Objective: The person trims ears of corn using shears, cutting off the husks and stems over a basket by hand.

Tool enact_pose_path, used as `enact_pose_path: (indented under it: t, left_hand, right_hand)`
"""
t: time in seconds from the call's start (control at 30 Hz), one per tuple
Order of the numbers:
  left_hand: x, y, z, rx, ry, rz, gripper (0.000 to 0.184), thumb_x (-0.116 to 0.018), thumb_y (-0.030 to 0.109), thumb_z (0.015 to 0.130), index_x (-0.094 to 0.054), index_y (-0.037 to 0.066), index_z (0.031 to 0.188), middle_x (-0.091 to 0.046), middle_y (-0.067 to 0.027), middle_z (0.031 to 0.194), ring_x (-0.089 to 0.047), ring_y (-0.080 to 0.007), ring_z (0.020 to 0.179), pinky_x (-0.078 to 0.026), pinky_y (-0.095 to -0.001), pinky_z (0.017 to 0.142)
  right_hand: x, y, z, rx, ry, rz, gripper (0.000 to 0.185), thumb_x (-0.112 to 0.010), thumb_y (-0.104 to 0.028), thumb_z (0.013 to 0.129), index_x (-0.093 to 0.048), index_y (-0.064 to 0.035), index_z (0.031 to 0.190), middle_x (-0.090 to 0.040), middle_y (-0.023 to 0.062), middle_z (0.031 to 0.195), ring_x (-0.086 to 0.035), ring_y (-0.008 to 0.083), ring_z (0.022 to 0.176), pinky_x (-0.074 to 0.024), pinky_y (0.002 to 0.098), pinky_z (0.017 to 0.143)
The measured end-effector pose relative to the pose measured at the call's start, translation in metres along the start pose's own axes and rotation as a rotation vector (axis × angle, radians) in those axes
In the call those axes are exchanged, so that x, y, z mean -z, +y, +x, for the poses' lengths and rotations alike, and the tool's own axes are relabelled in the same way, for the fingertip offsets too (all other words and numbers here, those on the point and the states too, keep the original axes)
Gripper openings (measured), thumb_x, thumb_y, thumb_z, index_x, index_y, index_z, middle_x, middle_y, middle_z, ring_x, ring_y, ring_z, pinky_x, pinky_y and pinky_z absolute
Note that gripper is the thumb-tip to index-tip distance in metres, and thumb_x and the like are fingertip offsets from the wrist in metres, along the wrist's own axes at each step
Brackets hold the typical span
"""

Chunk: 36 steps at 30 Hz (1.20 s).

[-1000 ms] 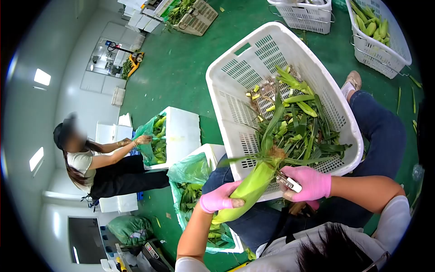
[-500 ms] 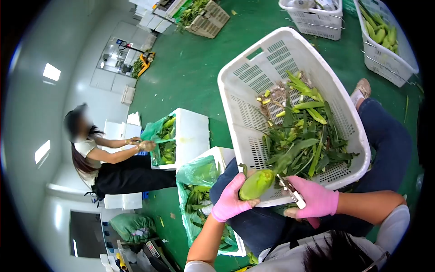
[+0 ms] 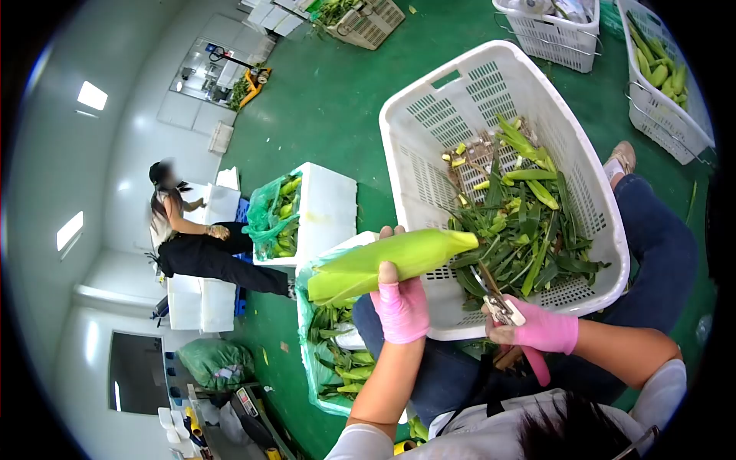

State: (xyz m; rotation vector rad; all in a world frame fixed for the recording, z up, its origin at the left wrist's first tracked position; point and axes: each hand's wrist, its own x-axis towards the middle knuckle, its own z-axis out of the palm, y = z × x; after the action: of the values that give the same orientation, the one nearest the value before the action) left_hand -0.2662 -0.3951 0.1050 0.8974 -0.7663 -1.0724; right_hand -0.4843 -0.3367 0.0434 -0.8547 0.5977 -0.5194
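My left hand (image 3: 402, 308), in a pink glove with bare fingertips showing, grips an ear of corn (image 3: 383, 259) in its pale green husk. The ear lies nearly level, its narrow yellowish end pointing right over the basket's near side. In my right hand (image 3: 537, 328), gloved in pink too, are pruning shears (image 3: 502, 307) with a red-pink handle. Their blades point up and left, a little below the ear's narrow end and apart from it. Beyond both hands a white basket (image 3: 389, 146) holds cut green leaves (image 3: 514, 238) and pale stem pieces.
To the left stand a white foam box (image 3: 328, 207) and a nearer lined box (image 3: 310, 391), both holding corn. A co-worker (image 3: 188, 222) is beyond them. White baskets (image 3: 667, 126) stand at the upper right, one with corn. A green sack (image 3: 215, 362) sits lower left.
My left hand has moved up and left, turning the ear from end-on to lengthwise. The shears are now apart from its end. The co-worker has let go of the green bag and moved back.
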Motion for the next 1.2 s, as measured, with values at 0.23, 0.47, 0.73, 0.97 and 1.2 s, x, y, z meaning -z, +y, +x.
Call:
enact_pose_path:
  t: [0.23, 0.47, 0.73, 0.97, 1.2]
  left_hand:
    - [-0.019, -0.043, -0.049, -0.022, 0.108, 0.048, 0.07, -0.069, 0.05, 0.095, -0.049, 0.0, 0.14, -0.055, -0.0135, 0.14, -0.053, -0.0293, 0.133, -0.039, -0.0473, 0.117]
    - [-0.014, -0.051, -0.047, 0.03, 0.171, -0.165, 0.077, -0.071, 0.057, 0.09, -0.051, 0.0, 0.137, -0.057, -0.0148, 0.139, -0.054, -0.0303, 0.131, -0.039, -0.0475, 0.118]
    - [0.032, -0.045, -0.019, 0.526, 0.302, -0.528, 0.068, -0.05, 0.073, 0.094, -0.059, 0.011, 0.121, -0.066, -0.0105, 0.113, -0.063, -0.0311, 0.106, -0.053, -0.0478, 0.092]
    - [0.075, -0.037, -0.021, 0.544, -0.614, -1.134, 0.081, -0.051, 0.08, 0.089, -0.054, 0.008, 0.128, -0.066, -0.0107, 0.089, -0.054, -0.0278, 0.086, -0.047, -0.0499, 0.088]
    - [0.139, 0.033, -0.107, 0.854, -0.287, -0.571, 0.093, -0.06, 0.068, 0.091, -0.027, 0.015, 0.161, -0.059, -0.018, 0.12, -0.063, -0.0269, 0.086, -0.055, -0.0367, 0.07]
  right_hand:
    - [0.005, -0.035, 0.013, 0.069, 0.318, -0.343, 0.078, -0.085, -0.025, 0.078, -0.044, 0.0012, 0.138, -0.063, 0.0107, 0.105, -0.063, 0.0192, 0.092, -0.054, 0.0338, 0.084]
    - [0.009, -0.013, 0.032, 0.437, 0.528, -0.756, 0.07, -0.084, -0.018, 0.068, -0.051, -0.0001, 0.127, -0.065, 0.0111, 0.089, -0.065, 0.0225, 0.073, -0.0553, 0.0349, 0.07]
    - [-0.012, -0.014, 0.002, 0.171, 0.0, -0.506, 0.038, -0.08, -0.017, 0.079, -0.058, -0.0032, 0.107, -0.066, 0.0081, 0.08, -0.067, 0.0213, 0.066, -0.0555, 0.0333, 0.061]
    - [0.012, -0.009, -0.018, 0.059, -0.511, 0.393, 0.041, -0.074, -0.019, 0.083, -0.059, 0.0018, 0.114, -0.067, 0.0143, 0.095, -0.068, 0.027, 0.083, -0.0572, 0.0399, 0.071]
    - [0.041, -0.029, 0.015, 0.355, 0.12, 0.754, 0.047, -0.055, -0.044, 0.102, -0.053, -0.004, 0.127, -0.063, 0.0076, 0.12, -0.054, 0.0265, 0.122, -0.0384, 0.0486, 0.114]
